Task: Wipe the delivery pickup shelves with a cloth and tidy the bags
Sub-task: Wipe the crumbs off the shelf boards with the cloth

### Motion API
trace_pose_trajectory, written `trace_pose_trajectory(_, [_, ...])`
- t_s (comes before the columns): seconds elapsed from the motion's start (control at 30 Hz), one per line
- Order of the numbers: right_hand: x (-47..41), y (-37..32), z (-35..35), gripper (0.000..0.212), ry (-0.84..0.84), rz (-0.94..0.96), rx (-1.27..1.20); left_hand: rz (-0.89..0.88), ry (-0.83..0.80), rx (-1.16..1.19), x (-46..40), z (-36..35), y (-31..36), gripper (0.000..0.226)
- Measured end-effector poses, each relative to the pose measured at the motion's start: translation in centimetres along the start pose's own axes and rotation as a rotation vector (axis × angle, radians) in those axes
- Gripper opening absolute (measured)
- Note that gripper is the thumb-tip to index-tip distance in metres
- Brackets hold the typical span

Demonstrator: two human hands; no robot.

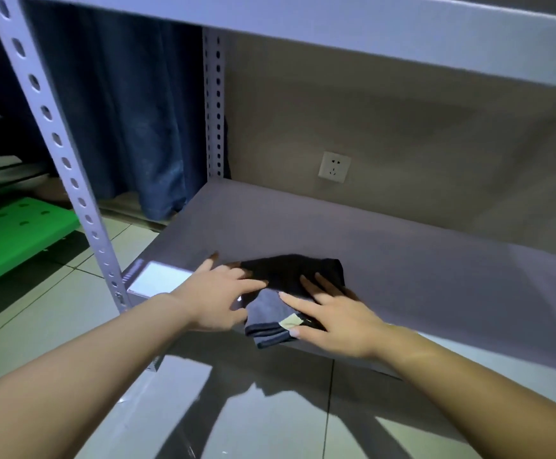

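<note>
A dark grey-blue cloth (289, 279), folded and with a small tan label, lies near the front left edge of the grey lower shelf (402, 260). My left hand (217, 293) lies flat with straight fingers, its fingertips on the cloth's left side. My right hand (332, 316) presses on the cloth's right side with fingers spread and straight. One corner of the cloth hangs slightly over the shelf's front edge. No bags are in view.
A perforated metal upright (58, 140) stands at the left front of the rack, another upright (215, 104) at the back. The upper shelf (336, 28) hangs overhead. A wall socket (334, 167) sits behind. A green plastic crate (11, 236), blue curtain (131, 120) and tiled floor lie left.
</note>
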State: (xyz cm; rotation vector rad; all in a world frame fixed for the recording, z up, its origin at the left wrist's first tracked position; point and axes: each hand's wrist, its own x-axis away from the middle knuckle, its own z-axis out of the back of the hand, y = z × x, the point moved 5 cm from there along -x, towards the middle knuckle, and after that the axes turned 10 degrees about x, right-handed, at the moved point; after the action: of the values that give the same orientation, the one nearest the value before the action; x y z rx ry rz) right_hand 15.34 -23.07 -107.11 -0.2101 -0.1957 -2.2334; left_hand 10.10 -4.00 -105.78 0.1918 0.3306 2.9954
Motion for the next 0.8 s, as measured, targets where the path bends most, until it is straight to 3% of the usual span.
trace_pose_trajectory(0.13, [2.4, 1.2, 0.2, 0.046, 0.064, 0.02, -0.015, -0.119, 0.149, -0.066, -1.1, 0.9, 2.5, 0.032])
trace_pose_trajectory(0.27, [3.2, 2.9, 2.0, 0.032, 0.179, -0.064, -0.211, -0.126, 0.24, 0.17, -2.0, 1.7, 4.9, 0.026])
trace_pose_trajectory(0.43, [3.1, 5.5, 5.9, 0.025, 0.285, -0.179, -0.522, -0.056, 0.187, 0.577, -1.8, 2.2, 7.3, 0.06])
trace_pose_trajectory(0.47, [3.2, 6.0, 6.4, 0.023, 0.29, -0.2, -0.57, -0.05, 0.187, 0.558, -1.8, 2.1, 7.5, 0.057])
trace_pose_trajectory(0.57, [3.2, 7.2, 7.1, 0.021, 0.272, -0.223, -0.672, -0.01, 0.288, 0.529, -2.6, 2.6, 7.8, 0.017])
trace_pose_trajectory(0.7, [3.6, 8.2, 7.3, 0.021, 0.241, -0.274, -0.862, 0.034, 0.29, 0.781, -2.9, 3.6, 8.3, 0.043])
trace_pose_trajectory(0.8, [3.9, 8.5, 7.0, 0.019, 0.188, -0.242, -0.984, 0.026, 0.38, 0.943, -3.3, 5.2, 9.0, 0.027])
